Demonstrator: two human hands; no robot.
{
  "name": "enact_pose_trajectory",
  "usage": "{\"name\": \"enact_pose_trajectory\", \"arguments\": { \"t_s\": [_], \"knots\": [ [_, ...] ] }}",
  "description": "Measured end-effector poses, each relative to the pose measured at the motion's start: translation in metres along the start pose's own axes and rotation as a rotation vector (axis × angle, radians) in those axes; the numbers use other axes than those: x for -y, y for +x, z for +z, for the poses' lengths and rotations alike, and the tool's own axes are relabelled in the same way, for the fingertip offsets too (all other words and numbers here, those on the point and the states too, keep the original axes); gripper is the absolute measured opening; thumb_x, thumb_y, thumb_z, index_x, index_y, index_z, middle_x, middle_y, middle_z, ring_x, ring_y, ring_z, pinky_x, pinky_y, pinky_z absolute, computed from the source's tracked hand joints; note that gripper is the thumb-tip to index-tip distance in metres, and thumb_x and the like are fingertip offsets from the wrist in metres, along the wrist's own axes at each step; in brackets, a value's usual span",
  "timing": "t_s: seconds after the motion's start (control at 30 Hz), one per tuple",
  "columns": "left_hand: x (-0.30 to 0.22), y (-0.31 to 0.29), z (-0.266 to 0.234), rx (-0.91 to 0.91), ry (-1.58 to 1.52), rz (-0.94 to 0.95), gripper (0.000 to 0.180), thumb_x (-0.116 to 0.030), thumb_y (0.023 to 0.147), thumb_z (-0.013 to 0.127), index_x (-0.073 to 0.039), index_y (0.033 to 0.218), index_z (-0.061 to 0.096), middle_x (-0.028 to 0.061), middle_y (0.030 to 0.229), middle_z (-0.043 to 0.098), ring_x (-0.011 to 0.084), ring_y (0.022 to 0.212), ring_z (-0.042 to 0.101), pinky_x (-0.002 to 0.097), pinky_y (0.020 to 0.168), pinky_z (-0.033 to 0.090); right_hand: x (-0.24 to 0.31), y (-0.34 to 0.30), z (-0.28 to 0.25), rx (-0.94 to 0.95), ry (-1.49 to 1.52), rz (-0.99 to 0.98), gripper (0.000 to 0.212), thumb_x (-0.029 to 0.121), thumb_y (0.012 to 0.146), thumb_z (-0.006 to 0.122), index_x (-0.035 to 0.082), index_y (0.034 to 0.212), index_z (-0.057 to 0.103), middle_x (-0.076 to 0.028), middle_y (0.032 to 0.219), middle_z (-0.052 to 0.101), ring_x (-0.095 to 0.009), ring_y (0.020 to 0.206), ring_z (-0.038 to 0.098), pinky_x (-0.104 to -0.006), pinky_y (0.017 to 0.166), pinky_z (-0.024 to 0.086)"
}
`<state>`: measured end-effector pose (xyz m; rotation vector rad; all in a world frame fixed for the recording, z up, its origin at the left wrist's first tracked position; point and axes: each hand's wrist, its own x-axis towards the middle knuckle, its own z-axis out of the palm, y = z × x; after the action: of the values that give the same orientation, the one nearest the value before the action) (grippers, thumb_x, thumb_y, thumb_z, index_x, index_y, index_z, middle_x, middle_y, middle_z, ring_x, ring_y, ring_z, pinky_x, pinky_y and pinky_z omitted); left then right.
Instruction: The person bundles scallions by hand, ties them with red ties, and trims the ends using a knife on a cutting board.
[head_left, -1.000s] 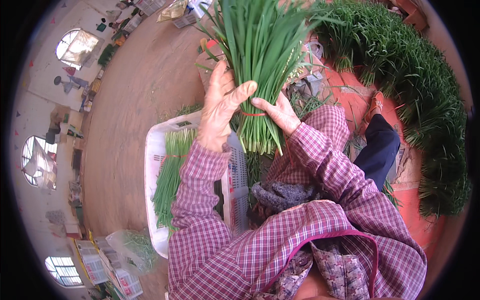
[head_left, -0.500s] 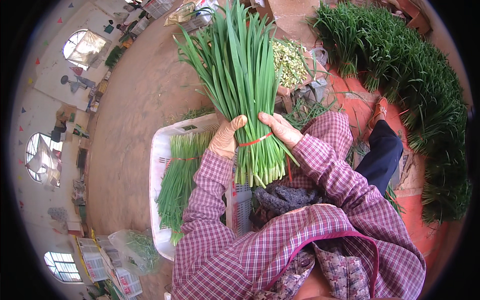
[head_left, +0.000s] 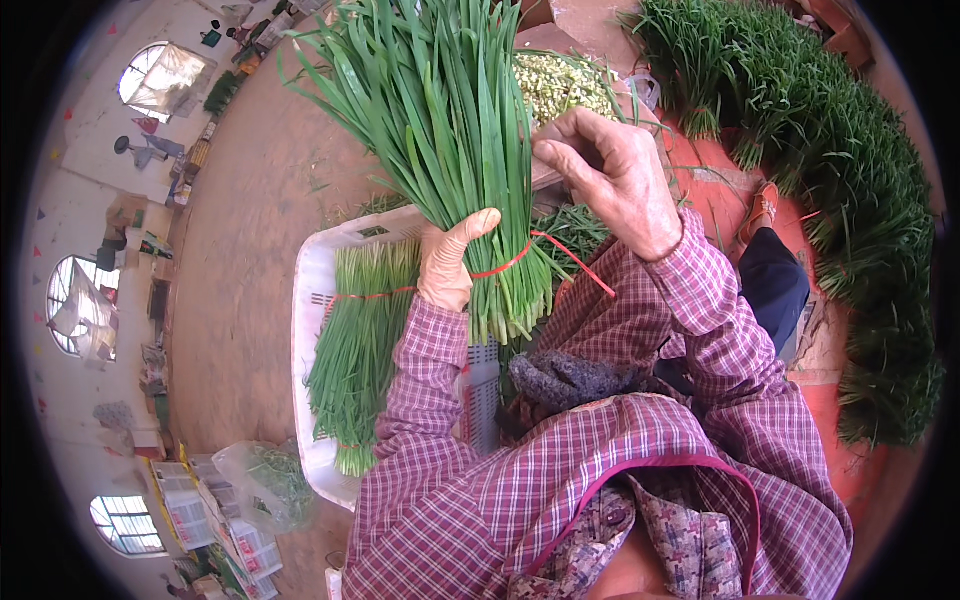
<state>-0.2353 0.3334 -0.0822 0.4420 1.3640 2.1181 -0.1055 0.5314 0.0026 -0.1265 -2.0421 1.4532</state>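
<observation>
My left hand (head_left: 447, 262), in a tan glove, grips a large bunch of garlic chives (head_left: 455, 130), its thumb across the stems. The leaves fan upward and the pale cut ends point toward me. Round the lower stems runs a red tie (head_left: 505, 262), one loose end sticking out to the right. Beside the bunch's right edge is my bare right hand (head_left: 620, 180), raised with bent fingers. Its thumb and forefinger nearly meet at the leaves; whether a leaf lies between them is too small to tell.
A white plastic crate (head_left: 310, 300) at my left holds tied chives (head_left: 365, 350). Ahead lies a heap of pale trimmings (head_left: 565, 85). Many upright green bunches (head_left: 800, 150) line the right side on red flooring. A clear bag of greens (head_left: 270, 485) stands lower left.
My right hand has let go of the tied stems and risen right to the leaf edge. The bunch has shifted slightly left and up, held by the left hand alone.
</observation>
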Motion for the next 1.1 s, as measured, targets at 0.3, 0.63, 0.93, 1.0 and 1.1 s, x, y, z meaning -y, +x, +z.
{"name": "enact_pose_trajectory", "arguments": {
  "t_s": [0.3,0.63,0.93,1.0,1.1],
  "knots": [
    [-0.003,-0.008,0.020,-0.013,0.076,0.052,0.061,-0.007,0.070,0.089,-0.004,0.125,0.063,0.0027,0.117,0.068,0.0164,0.104,0.064,0.0325,0.094,0.052,-0.017,0.033,0.051,-0.066,-0.032,-0.231,0.021,0.021,0.087,0.074,0.000,0.089,0.068,-0.010,0.072,0.067,-0.022,0.062,0.065,-0.0350,0.060,0.052],
    [-0.008,-0.015,0.020,-0.079,0.116,0.110,0.055,0.004,0.072,0.085,-0.002,0.121,0.063,0.0068,0.107,0.070,0.0179,0.092,0.071,0.0299,0.081,0.062,-0.003,0.041,0.011,0.386,0.532,0.153,0.029,0.031,0.101,0.062,0.004,0.108,0.071,0.003,0.088,0.068,-0.002,0.063,0.056,-0.0183,0.059,0.049],
    [-0.002,-0.011,0.021,-0.060,0.203,0.064,0.061,0.002,0.071,0.088,-0.001,0.125,0.060,0.0048,0.114,0.068,0.0155,0.098,0.067,0.0298,0.087,0.056,-0.015,0.044,0.050,0.067,-0.180,-0.355,0.025,0.022,0.086,0.075,0.005,0.103,0.069,-0.006,0.074,0.064,-0.018,0.062,0.063,-0.0317,0.059,0.051],
    [0.000,-0.012,0.018,-0.074,0.241,0.075,0.063,0.001,0.070,0.088,-0.001,0.126,0.059,0.0046,0.115,0.068,0.0162,0.100,0.066,0.0305,0.089,0.055,-0.019,0.044,0.057,-0.005,-0.247,-0.391,0.021,0.023,0.086,0.074,0.006,0.097,0.069,-0.008,0.077,0.063,-0.025,0.068,0.066,-0.0354,0.063,0.052],
    [0.001,-0.012,0.018,-0.100,0.267,0.080,0.065,0.001,0.069,0.089,-0.002,0.127,0.059,0.0045,0.116,0.068,0.0168,0.101,0.066,0.0313,0.091,0.054,-0.021,0.038,0.060,-0.007,-0.143,-0.341,0.021,0.024,0.086,0.072,0.005,0.093,0.067,-0.011,0.080,0.063,-0.031,0.073,0.066,-0.0424,0.068,0.053]
  ]
}}
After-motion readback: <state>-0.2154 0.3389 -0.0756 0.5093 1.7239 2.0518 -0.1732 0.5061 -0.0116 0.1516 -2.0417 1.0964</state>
